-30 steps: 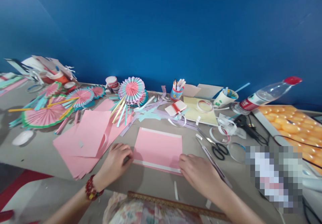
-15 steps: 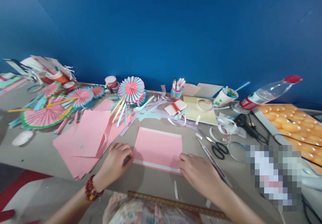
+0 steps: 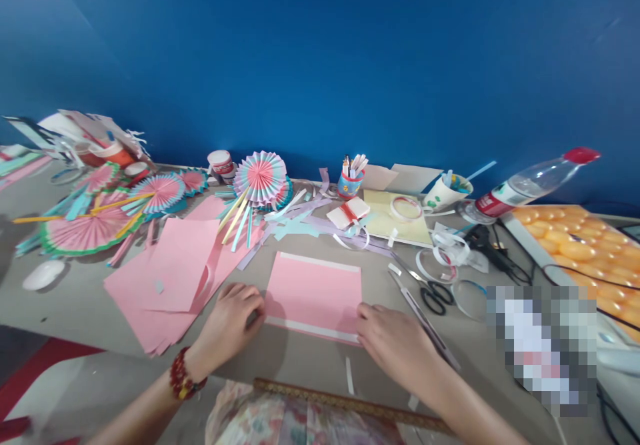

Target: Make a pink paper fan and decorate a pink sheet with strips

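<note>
Left hand [image 3: 235,315], card [image 3: 314,294], right hand [image 3: 390,331].
Pink sheets [image 3: 183,258] lie left of the left hand, which curls at the card's left edge, grip unclear. Between the hands the card lies flat on the counter [image 3: 90,311]; uneven pressure could skew it. The right hand bends at its near right corner, hold unclear. Just right, what looks like a cutter [image 3: 425,320] could be knocked if that hand swings.
</note>
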